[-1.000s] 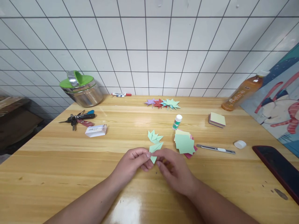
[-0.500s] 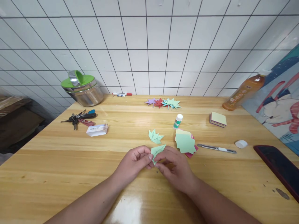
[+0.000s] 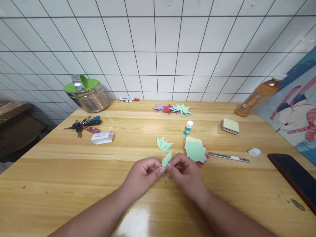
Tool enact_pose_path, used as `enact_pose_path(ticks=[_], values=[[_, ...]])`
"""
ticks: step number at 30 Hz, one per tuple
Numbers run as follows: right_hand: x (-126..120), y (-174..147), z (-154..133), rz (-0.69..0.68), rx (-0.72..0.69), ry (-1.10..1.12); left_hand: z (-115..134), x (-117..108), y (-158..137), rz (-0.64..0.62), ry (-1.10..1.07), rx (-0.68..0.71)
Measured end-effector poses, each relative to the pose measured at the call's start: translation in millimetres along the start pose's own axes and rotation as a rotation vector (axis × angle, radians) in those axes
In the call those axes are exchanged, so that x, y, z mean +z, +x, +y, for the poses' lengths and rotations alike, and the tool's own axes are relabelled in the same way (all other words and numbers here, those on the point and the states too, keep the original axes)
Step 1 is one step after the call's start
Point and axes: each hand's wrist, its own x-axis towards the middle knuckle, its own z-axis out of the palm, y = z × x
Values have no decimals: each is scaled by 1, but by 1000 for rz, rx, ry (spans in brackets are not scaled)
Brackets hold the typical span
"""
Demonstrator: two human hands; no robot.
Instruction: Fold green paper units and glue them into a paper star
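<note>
A small folded piece of green paper [image 3: 167,159] is pinched between both hands above the table. My left hand [image 3: 145,172] grips its lower left part between thumb and fingers. On the right side, my right hand [image 3: 185,171] holds it with thumb and forefinger. Just beyond the hands lies a folded green paper piece [image 3: 164,144] with several points. A fanned stack of paper squares [image 3: 196,151], green on top with yellow and pink beneath, sits right of it. Behind the stack stands a glue stick [image 3: 188,128] with a white cap.
Folded paper stars [image 3: 172,109] and a marker [image 3: 128,99] lie near the wall. Keys [image 3: 85,125], a small box [image 3: 102,137] and a steel pot [image 3: 87,95] are left. A utility knife [image 3: 229,157], paper pad [image 3: 230,126], bottle [image 3: 259,95], white cap [image 3: 254,152] and phone [image 3: 293,179] are right.
The green paper in my hands has gone from a wider shape to a narrower, upright pointed one. My right hand's fingers have drawn back to the paper's right edge.
</note>
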Motion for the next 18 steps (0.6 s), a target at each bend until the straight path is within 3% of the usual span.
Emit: enact_pose_path(ticks=[6, 13, 18], values=[[2, -2, 1, 23, 21, 27, 0, 2, 0, -26, -137, -32], [1, 1, 2, 31, 14, -21, -6, -4, 2, -149, -241, -130], [0, 2, 0, 27, 27, -57, -3, -5, 2, -131, -117, -130]])
